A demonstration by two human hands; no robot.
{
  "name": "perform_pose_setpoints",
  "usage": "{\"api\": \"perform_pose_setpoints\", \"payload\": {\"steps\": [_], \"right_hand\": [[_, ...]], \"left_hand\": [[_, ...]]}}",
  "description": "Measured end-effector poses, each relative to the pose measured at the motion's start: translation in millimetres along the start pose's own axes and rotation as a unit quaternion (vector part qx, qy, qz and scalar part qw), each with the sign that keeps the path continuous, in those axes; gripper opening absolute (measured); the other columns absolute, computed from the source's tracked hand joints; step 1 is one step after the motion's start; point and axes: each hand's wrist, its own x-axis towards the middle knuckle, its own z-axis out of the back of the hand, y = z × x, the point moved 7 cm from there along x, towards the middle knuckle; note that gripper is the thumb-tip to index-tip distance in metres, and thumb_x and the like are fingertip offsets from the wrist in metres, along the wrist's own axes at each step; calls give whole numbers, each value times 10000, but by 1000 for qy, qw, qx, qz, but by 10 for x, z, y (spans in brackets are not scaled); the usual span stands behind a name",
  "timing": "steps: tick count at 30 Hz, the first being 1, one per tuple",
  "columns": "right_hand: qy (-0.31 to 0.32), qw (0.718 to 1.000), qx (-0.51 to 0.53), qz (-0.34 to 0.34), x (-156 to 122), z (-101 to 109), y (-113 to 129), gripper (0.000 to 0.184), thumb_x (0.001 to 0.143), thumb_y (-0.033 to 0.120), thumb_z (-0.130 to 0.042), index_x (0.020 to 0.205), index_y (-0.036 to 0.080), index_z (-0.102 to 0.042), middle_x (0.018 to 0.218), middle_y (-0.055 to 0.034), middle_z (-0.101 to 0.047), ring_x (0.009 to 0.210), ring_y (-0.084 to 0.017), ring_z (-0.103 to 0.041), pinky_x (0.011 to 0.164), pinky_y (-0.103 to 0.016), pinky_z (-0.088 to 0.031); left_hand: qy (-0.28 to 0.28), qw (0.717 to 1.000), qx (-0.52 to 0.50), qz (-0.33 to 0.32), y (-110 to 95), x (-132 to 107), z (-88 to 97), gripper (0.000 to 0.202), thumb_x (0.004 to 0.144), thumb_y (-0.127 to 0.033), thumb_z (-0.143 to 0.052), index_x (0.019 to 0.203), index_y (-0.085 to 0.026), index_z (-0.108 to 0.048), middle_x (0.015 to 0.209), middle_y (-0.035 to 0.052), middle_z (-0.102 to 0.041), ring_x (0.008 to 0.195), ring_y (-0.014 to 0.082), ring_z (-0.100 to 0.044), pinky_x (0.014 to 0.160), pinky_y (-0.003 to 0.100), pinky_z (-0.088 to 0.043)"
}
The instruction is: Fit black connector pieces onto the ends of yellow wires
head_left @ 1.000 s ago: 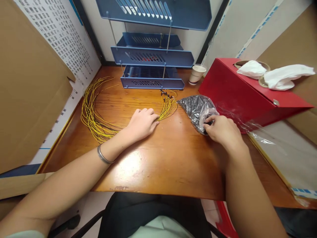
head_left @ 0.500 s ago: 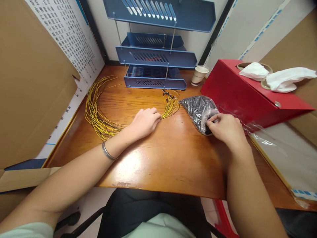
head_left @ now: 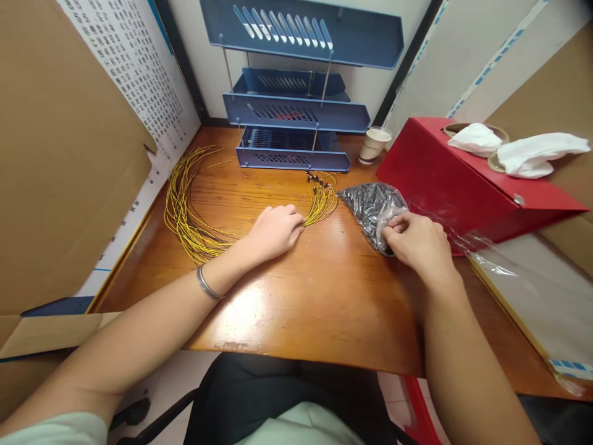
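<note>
My left hand rests on the wooden table, its fingers closed around a bundle of thin yellow and black wires. The wires loop out to the left of my wrist, and their short ends with small black tips fan out beyond my fingers. On the right, a clear plastic bag full of small black parts lies on its side. My right hand is at the bag's mouth with thumb and fingertips pinched together. Whether a black part is between those fingertips is hidden.
A blue three-level file tray stands at the back, with a paper cup beside it. To the right is a red box with white tissue on top. Cardboard stands along the left side.
My right fingertips have shifted slightly at the bag's mouth. My left hand stays on the wires. The whole view has moved a little.
</note>
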Motion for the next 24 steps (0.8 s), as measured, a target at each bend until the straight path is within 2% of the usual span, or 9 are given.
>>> {"api": "perform_pose_setpoints", "payload": {"steps": [5, 10, 13, 16, 18, 21, 24], "right_hand": [[7, 1000, -7, 4, 24, -39, -15, 310, 767, 366, -609, 1017, 276, -769, 1107, -133, -778, 1083, -415, -700, 859, -493, -518], [-12, 1000, 11, 12, 25, -29, -19, 283, 744, 342, -624, 966, 272, -786, 1027, -127, -786, 1004, -400, -713, 835, -497, -520], [-78, 994, 54, 45, -4, 58, 40, 249, 763, 327, -619, 933, 256, -786, 957, -109, -783, 933, -353, -716, 847, -473, -527], [-171, 975, 98, 106, -71, 165, 151, 253, 811, 306, -590, 943, 211, -783, 946, -111, -768, 905, -299, -707, 882, -428, -529], [-208, 962, 114, 133, -109, 193, 205, 279, 835, 293, -566, 975, 187, -782, 954, -115, -761, 899, -278, -704, 891, -408, -528], [-196, 967, 108, 120, -93, 164, 193, 285, 830, 304, -565, 980, 202, -785, 971, -111, -765, 907, -287, -705, 887, -419, -527], [-145, 985, 82, 51, -31, 133, 69, 264, 788, 328, -596, 940, 238, -792, 947, -107, -772, 911, -324, -706, 879, -461, -525]], "left_hand": [[13, 999, -46, 14, 39, -12, 23, 255, 964, -266, -495, 979, -189, -738, 979, 76, -747, 888, 237, -696, 721, 339, -441], [43, 995, -80, 47, 133, -60, 73, 182, 864, -259, -556, 926, -216, -721, 901, 41, -775, 805, 231, -701, 641, 315, -406], [59, 994, -85, 47, 142, -81, 90, 171, 846, -261, -554, 911, -222, -707, 887, 32, -777, 779, 224, -697, 628, 308, -397], [59, 993, -87, 52, 129, -76, 84, 209, 897, -342, -532, 922, -216, -697, 903, 45, -777, 786, 227, -696, 652, 313, -422], [56, 994, -81, 55, 115, -63, 67, 259, 927, -400, -516, 937, -208, -691, 918, 62, -773, 804, 234, -697, 676, 322, -442], [51, 995, -69, 57, 101, -44, 40, 264, 938, -401, -505, 947, -205, -681, 924, 72, -767, 823, 246, -697, 692, 332, -448], [47, 995, -65, 57, 103, -31, 24, 253, 937, -384, -497, 937, -206, -676, 912, 69, -765, 821, 252, -697, 681, 337, -436]]}}
